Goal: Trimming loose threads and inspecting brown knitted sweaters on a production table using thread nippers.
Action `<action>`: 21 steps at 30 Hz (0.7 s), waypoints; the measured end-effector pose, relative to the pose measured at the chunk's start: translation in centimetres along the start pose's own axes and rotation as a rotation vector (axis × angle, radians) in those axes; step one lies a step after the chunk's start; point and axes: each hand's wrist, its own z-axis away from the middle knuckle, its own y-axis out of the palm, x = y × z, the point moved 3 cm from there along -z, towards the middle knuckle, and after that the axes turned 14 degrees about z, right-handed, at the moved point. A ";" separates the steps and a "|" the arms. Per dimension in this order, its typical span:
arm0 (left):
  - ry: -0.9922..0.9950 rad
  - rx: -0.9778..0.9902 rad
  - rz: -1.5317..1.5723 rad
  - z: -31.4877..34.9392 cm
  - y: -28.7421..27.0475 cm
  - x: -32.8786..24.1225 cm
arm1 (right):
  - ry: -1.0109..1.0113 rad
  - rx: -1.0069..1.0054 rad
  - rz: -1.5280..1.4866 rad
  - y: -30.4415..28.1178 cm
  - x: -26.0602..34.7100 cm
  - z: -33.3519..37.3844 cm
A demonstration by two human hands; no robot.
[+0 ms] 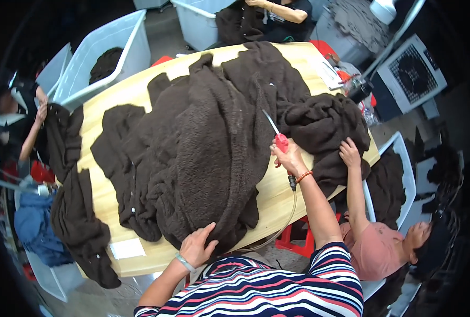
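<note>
In my right hand (290,157) is a red air blow gun (281,141), my fingers wrapped round its handle. Its thin silver nozzle points up and left over the dark fabric, and a pale hose (294,208) runs down from the dark coupling at its base. My left hand (197,246) lies with fingers and thumb apart on the near edge of a large dark brown fleece garment (206,142). This garment is spread across the middle of the table, with small light buttons showing on the brown fabric at its left.
More brown garments (327,119) lie bunched at the table's right, under a co-worker's hand (350,153). The pale wooden table (277,214) carries a white paper (127,249). Other people handle brown fabric at left and far side. Large plastic bins (134,37) stand around.
</note>
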 end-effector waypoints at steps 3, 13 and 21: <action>0.102 -0.094 0.044 -6.3 -1.6 -4.8 | -0.057 0.019 -0.014 0.7 -0.4 1.5; 0.039 -0.500 -0.223 -28.1 0.4 -0.4 | -0.175 -0.006 0.181 1.4 0.1 5.6; -0.034 -0.636 0.450 -26.3 -1.4 4.5 | -0.293 0.247 0.483 -1.7 4.9 11.0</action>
